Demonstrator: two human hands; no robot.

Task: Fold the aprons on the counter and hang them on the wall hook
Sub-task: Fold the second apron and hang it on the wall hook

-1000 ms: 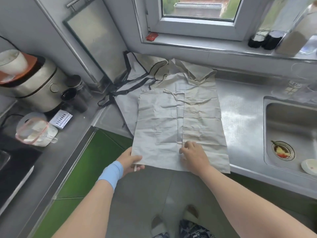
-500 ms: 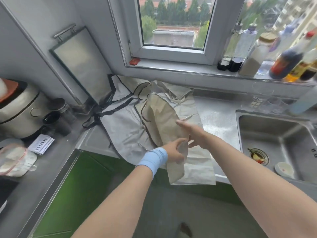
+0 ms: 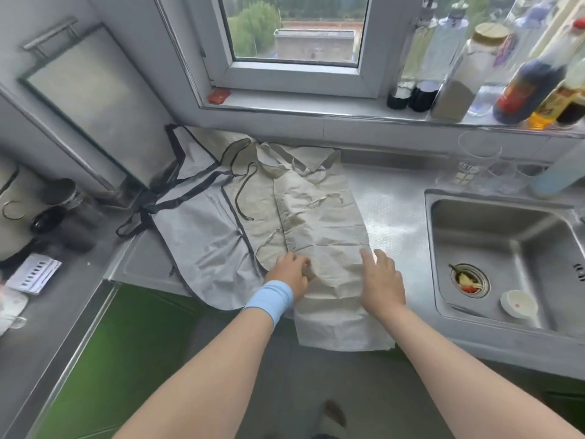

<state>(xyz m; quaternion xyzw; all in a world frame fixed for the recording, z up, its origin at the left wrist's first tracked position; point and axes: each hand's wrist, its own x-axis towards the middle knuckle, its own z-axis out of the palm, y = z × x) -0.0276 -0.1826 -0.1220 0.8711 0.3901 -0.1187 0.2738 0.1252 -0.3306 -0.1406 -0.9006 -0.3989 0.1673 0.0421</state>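
Note:
A beige apron (image 3: 319, 217) lies folded in half lengthwise on the steel counter (image 3: 395, 217), and its lower end hangs over the front edge. My left hand (image 3: 289, 274), with a blue wristband, curls its fingers on the apron's left fold. My right hand (image 3: 381, 280) rests flat on the apron's right edge. Partly beneath it lie a grey apron with black trim (image 3: 202, 236) and a beige apron with dark trim (image 3: 253, 198). No wall hook is in view.
A sink (image 3: 506, 245) with a small white dish (image 3: 519, 304) is at the right. Bottles (image 3: 456, 68) line the window sill and glasses (image 3: 478, 163) stand below them. A metal tray (image 3: 91, 99) leans on the left wall, above dark cups (image 3: 66, 213).
My left hand lifted the beige apron's left half and carried it over to the right. The apron now lies as a narrow folded strip with both hands on it.

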